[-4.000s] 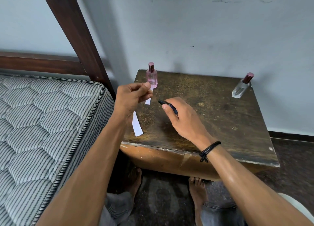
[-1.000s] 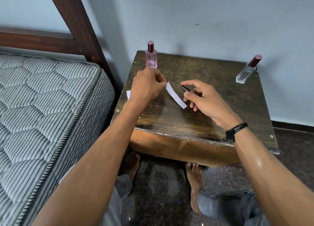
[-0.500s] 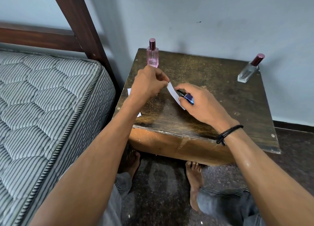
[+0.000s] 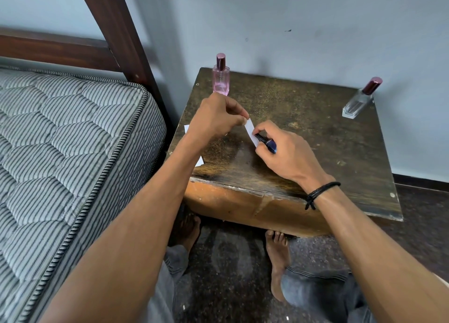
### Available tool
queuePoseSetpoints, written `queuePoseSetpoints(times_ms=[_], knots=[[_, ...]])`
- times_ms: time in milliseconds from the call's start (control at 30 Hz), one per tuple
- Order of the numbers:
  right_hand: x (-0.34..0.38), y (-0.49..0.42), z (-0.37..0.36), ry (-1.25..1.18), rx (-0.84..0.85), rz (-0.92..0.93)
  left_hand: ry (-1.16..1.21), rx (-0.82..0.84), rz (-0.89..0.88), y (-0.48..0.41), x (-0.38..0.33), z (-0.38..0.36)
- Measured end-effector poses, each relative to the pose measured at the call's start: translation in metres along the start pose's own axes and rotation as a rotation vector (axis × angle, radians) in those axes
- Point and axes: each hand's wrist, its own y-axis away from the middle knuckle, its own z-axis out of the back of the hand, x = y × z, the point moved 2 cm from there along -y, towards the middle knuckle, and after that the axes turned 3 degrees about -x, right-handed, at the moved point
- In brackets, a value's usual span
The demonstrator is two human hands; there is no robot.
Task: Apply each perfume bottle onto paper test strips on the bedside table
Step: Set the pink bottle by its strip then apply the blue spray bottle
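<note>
My left hand (image 4: 216, 118) pinches the upper end of a white paper test strip (image 4: 250, 132) above the bedside table (image 4: 315, 138). My right hand (image 4: 284, 152) holds a small dark blue perfume bottle (image 4: 267, 143) with its tip against the strip. A pink perfume bottle (image 4: 220, 76) stands upright at the table's back left. A clear perfume bottle with a dark red cap (image 4: 361, 99) stands at the back right corner. Another white strip (image 4: 199, 161) lies on the table's left side, mostly hidden under my left forearm.
A striped mattress (image 4: 60, 152) and dark wooden bed frame (image 4: 116, 31) sit close to the table's left side. A pale wall runs behind the table. My bare feet (image 4: 277, 257) rest on the dark floor below the table's front edge.
My left hand brought a strip to the table's middle. My right hand moved left with the dark bottle until its tip met the strip.
</note>
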Motion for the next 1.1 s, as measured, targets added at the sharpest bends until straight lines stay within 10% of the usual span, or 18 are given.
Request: queuePoseSetpoints(times_ms=[1100], knots=[[-0.0050, 0.0006, -0.0073, 0.052, -0.084, 0.006, 0.062, 0.019, 0.040, 0.0001, -0.0007, 0.0008]])
